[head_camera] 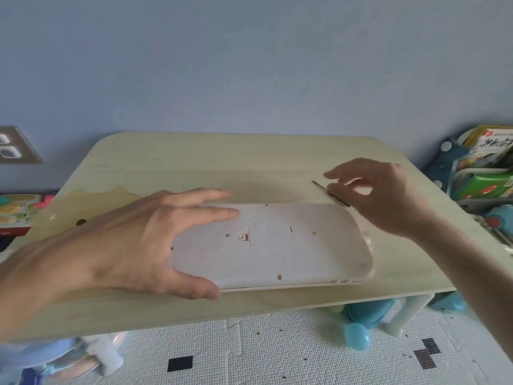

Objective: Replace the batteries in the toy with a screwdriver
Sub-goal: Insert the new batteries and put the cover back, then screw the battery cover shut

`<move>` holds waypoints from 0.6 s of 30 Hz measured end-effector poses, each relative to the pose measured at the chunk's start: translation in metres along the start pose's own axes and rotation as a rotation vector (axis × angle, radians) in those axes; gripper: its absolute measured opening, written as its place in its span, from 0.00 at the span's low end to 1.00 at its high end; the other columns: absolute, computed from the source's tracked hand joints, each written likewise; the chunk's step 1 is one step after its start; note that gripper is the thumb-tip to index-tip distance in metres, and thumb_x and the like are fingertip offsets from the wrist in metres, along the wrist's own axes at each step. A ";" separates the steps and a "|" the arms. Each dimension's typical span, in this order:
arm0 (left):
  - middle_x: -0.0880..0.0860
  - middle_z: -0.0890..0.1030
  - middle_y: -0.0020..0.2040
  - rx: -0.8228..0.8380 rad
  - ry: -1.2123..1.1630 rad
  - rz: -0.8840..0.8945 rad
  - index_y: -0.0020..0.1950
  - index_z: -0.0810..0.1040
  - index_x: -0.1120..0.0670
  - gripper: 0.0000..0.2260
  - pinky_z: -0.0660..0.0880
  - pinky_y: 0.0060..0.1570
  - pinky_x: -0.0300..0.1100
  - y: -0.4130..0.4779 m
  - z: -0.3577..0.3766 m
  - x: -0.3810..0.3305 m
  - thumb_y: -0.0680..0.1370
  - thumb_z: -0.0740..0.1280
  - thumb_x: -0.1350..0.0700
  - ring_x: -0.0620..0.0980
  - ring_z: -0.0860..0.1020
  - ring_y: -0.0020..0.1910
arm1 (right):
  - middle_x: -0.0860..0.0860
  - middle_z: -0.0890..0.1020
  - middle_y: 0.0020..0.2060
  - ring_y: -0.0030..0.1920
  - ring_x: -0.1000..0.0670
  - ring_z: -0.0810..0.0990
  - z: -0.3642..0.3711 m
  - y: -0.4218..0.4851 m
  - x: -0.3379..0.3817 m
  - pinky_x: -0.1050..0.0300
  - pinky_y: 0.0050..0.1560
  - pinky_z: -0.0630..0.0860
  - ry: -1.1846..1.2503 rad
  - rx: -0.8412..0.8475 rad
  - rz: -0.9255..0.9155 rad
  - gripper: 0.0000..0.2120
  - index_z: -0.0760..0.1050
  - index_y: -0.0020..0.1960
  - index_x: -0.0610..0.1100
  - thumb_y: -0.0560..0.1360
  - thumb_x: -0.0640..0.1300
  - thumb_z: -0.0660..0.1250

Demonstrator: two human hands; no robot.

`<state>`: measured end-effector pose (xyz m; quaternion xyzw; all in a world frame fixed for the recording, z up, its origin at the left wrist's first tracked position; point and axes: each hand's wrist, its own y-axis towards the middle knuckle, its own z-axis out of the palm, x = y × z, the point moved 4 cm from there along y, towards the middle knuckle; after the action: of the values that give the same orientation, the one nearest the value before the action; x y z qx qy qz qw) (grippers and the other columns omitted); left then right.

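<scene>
A flat white toy (277, 245) lies underside up on the pale wooden table (222, 165), with a battery cover and latch near its middle. My left hand (133, 243) grips the toy's left end, thumb at the near edge and fingers over the top. My right hand (383, 195) hovers behind the toy's right end, fingers pinched on a thin screwdriver (329, 192) whose metal shaft points left and away. The handle is hidden in the hand.
A small dark object (81, 222) lies on the table's left side. Toys and books fill a rack (483, 173) at the right. A wall socket (16, 148) is at the left. Below, a play mat holds a blue ball (358, 336) and other toys.
</scene>
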<state>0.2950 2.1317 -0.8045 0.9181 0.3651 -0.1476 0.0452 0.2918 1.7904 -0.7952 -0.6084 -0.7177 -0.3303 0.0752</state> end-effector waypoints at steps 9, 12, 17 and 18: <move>0.20 0.51 0.77 0.032 0.035 -0.066 0.79 0.59 0.27 0.54 0.53 0.75 0.31 0.003 -0.001 0.001 0.55 0.62 0.12 0.25 0.55 0.78 | 0.54 0.86 0.41 0.45 0.52 0.84 0.011 0.001 -0.055 0.57 0.44 0.74 -0.222 0.053 0.335 0.05 0.87 0.41 0.53 0.73 0.54 0.79; 0.19 0.50 0.77 0.039 0.038 -0.064 0.79 0.58 0.26 0.54 0.53 0.76 0.32 0.002 -0.001 0.001 0.55 0.62 0.12 0.25 0.54 0.78 | 0.57 0.86 0.37 0.43 0.55 0.85 0.009 0.003 -0.050 0.60 0.42 0.75 -0.191 0.033 0.327 0.07 0.84 0.38 0.57 0.74 0.49 0.78; 0.20 0.51 0.78 0.037 0.035 -0.058 0.78 0.59 0.25 0.52 0.56 0.79 0.38 0.002 -0.001 0.003 0.55 0.61 0.11 0.26 0.53 0.79 | 0.58 0.87 0.34 0.33 0.61 0.84 -0.008 0.008 0.002 0.64 0.40 0.81 0.062 -0.028 0.191 0.05 0.87 0.44 0.52 0.77 0.44 0.75; 0.21 0.51 0.78 0.034 0.032 -0.054 0.78 0.60 0.25 0.52 0.56 0.79 0.37 0.003 -0.002 0.003 0.55 0.61 0.11 0.27 0.54 0.79 | 0.57 0.88 0.35 0.33 0.60 0.84 -0.010 0.008 0.020 0.65 0.40 0.81 0.096 -0.001 0.142 0.03 0.87 0.46 0.50 0.78 0.44 0.74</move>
<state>0.2993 2.1320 -0.8040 0.9107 0.3879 -0.1403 0.0200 0.2911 1.8016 -0.7744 -0.6413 -0.6679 -0.3536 0.1326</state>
